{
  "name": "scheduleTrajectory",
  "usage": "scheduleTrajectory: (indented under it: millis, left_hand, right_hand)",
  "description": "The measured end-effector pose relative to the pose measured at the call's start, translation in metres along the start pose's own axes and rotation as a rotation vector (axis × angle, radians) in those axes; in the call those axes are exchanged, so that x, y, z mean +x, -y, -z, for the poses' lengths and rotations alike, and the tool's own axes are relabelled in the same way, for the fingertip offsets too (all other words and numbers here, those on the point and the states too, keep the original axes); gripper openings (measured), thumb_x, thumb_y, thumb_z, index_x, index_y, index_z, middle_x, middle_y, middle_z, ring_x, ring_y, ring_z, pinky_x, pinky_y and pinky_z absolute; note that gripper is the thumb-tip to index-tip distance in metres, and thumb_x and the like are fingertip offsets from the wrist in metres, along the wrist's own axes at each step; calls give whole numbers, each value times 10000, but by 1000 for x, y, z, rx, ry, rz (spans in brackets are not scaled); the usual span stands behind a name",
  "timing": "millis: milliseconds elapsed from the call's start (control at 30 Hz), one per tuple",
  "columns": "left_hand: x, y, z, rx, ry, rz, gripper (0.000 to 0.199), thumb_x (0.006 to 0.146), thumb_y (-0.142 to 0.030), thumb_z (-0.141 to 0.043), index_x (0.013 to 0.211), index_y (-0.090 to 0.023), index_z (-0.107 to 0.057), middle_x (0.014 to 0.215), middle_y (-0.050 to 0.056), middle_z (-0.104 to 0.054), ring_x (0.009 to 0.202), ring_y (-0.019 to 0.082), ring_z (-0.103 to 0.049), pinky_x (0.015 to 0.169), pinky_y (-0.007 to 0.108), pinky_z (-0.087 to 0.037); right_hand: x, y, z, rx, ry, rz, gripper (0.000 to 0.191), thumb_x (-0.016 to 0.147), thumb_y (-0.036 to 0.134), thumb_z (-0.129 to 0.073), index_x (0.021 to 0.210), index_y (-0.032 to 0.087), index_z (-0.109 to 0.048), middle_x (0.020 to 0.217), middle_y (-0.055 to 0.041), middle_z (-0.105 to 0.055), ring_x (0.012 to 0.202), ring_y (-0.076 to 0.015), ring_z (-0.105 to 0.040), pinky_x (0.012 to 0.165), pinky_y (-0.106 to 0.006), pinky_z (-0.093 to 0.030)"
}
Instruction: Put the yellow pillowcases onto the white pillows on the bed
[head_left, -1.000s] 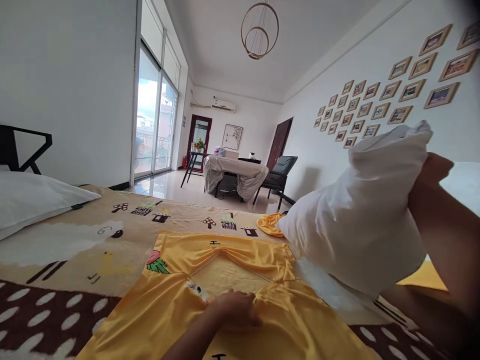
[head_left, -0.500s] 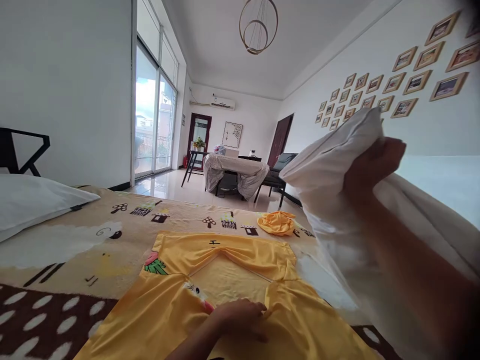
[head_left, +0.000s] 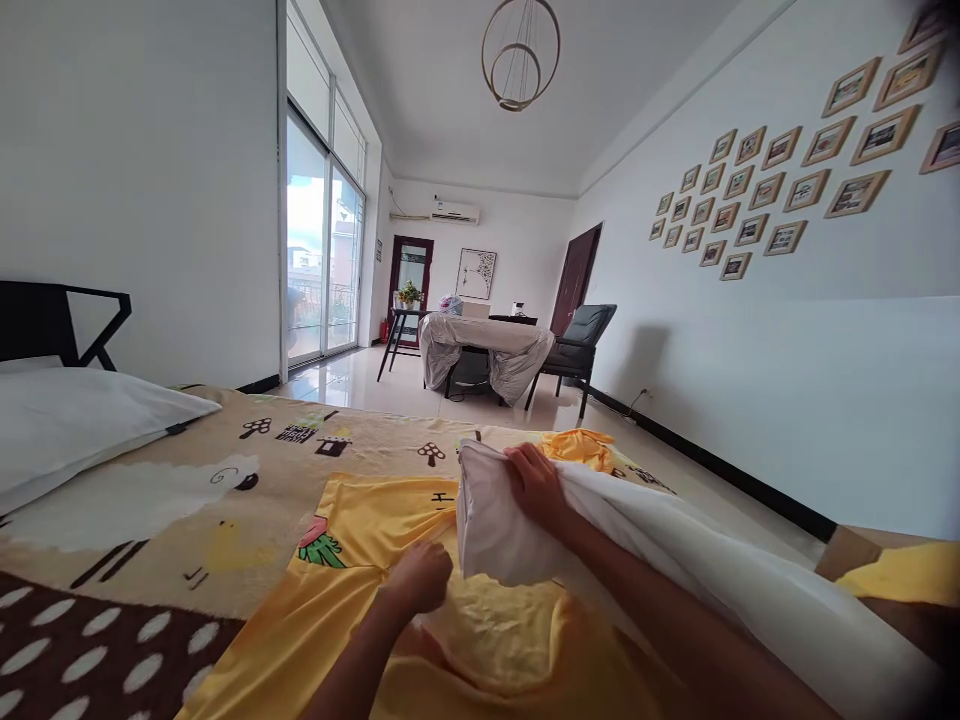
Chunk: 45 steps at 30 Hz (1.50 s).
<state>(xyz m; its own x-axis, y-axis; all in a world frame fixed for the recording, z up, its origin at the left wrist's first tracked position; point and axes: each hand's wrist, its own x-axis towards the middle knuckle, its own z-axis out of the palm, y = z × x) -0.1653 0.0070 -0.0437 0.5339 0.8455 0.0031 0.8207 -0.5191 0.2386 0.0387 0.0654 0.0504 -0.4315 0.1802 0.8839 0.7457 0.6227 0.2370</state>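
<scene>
A yellow pillowcase [head_left: 300, 625] with printed patterns lies spread on the bed, its opening gaping in the middle and showing a paler inside. My left hand [head_left: 421, 578] is closed on the left edge of that opening. With my right hand [head_left: 536, 488] I grip the corner end of a white pillow [head_left: 495, 530], fingers over its upper side. That pillow end is over the opening, and the rest trails off to the lower right, partly behind my forearm. How far the corner reaches inside cannot be seen.
Under everything is a patterned blanket [head_left: 247, 545]. Another white pillow [head_left: 97, 425] is at the left, near a black chair frame [head_left: 90, 325]. A bunched yellow cloth [head_left: 579, 448] lies at the bed's far edge. More yellow fabric [head_left: 904, 575] shows at the right, on a cardboard-coloured box.
My right hand has brought the white pillow down and left, from raised at the right to over the opening. My left hand has moved left and up to the opening's edge.
</scene>
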Motion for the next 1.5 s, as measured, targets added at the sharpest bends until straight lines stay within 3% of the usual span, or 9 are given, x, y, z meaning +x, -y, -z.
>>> scheduleTrajectory:
  millis: [167, 333, 467, 633, 800, 1000, 1167, 1300, 1500]
  left_hand:
    - [0, 34, -10, 34, -68, 147, 336, 806, -120, -438, 1013, -215, -684, 1433, 123, -435, 1358, 308, -330, 1058, 556, -262]
    - [4, 46, -22, 39, -54, 197, 427, 813, -114, -407, 1163, -238, -618, 1500, 123, -331, 1402, 313, -243, 1080, 571, -207]
    - [8, 50, -32, 49, -58, 271, 503, 815, -90, -391, 1274, -230, -543, 1511, 157, -293, 1404, 351, -220, 1071, 601, -186]
    - [10, 50, -33, 74, -116, 310, 515, 838, -72, -367, 1316, -213, -497, 1476, 191, -328, 1359, 348, -302, 1048, 579, -229]
    - [7, 48, -24, 101, -197, 285, 448, 842, -47, -351, 1189, -219, -577, 1214, 146, -554, 1169, 278, -486, 973, 453, -359]
    - [7, 54, -24, 73, -205, 314, 377, 867, -49, -349, 1091, -186, -620, 1090, 130, -604, 1054, 260, -561, 868, 380, -444]
    - [11, 59, -29, 34, -243, 379, 373, 878, -33, -347, 1097, -181, -611, 1098, 116, -611, 1059, 249, -565, 859, 387, -465]
    - [15, 60, -34, -15, -265, 446, 233, 935, -189, -443, 1111, -148, -589, 1079, 84, -620, 1021, 215, -585, 847, 400, -492]
    - [19, 68, -41, -133, -327, 508, 238, 910, -313, -531, 1042, -130, -607, 1092, 78, -617, 1044, 211, -575, 887, 424, -479]
  right_hand:
    - [-14, 26, -18, 59, 206, -51, 244, 947, 194, -402, 796, 181, -593, 772, -56, -614, 732, -170, -558, 671, -256, -414]
    - [-3, 30, -11, 86, 392, -131, 178, 923, 199, -470, 809, 199, -607, 812, -36, -628, 737, -158, -569, 651, -247, -395]
    - [7, 23, -2, 108, 439, -205, 180, 938, 235, -444, 843, 203, -593, 842, -35, -609, 774, -161, -572, 680, -251, -410]
    - [9, 22, -1, 127, 394, -302, 207, 957, 247, -382, 880, 198, -568, 888, -68, -589, 848, -194, -556, 743, -284, -422]
    - [6, 37, -6, 153, 520, -245, 147, 931, 216, -451, 877, 194, -586, 885, -54, -610, 814, -172, -572, 723, -263, -422]
    - [9, 52, -5, 205, 704, -147, 156, 882, 161, -527, 751, 182, -609, 802, -23, -625, 755, -143, -596, 657, -225, -400]
    - [16, 52, -5, 219, 675, -154, 153, 890, 151, -514, 793, 179, -628, 820, -33, -640, 761, -148, -604, 674, -234, -414]
    - [18, 49, -6, 208, 541, -206, 161, 918, 180, -474, 889, 167, -633, 871, -65, -642, 800, -173, -600, 710, -262, -437]
    - [4, 55, -11, 207, 408, -198, 230, 944, 230, -407, 907, 169, -626, 855, -84, -625, 809, -200, -582, 722, -293, -447]
